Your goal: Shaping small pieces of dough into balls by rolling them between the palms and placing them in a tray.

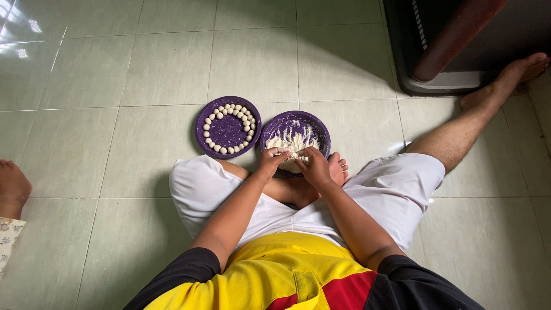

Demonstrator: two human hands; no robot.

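- The person sits on the tiled floor (143,74) with one leg folded in and the other stretched out to the right, looking down at two purple plates set side by side in front of the folded leg.
- The left hand (272,161) and the right hand (313,166) meet at the near rim of the right plate (321,127); both reach into the pale dough (294,141) heaped on it.
- The grip of each hand is pressed together, fingertips pinching at the dough; how much each holds is hidden by the fingers.
- The dough covers much of the right plate as a rough, streaked mass with purple showing around its far edge, so a good share looks unshaped yet.
- The left plate (227,130) holds small dough balls (220,115) laid in a ring along its rim, touching or nearly touching one another.
- That ring looks almost closed, but the middle of the left plate is bare, so by this showing the shaping is well begun and far from finished.
- The two plates sit just beside each other, rims close or touching; which cannot be told.
- At the left edge, another person's foot (11,183) rests on the floor, well apart from the plates.
- A dark piece of furniture (447,51) stands at the upper right, near the outstretched foot.
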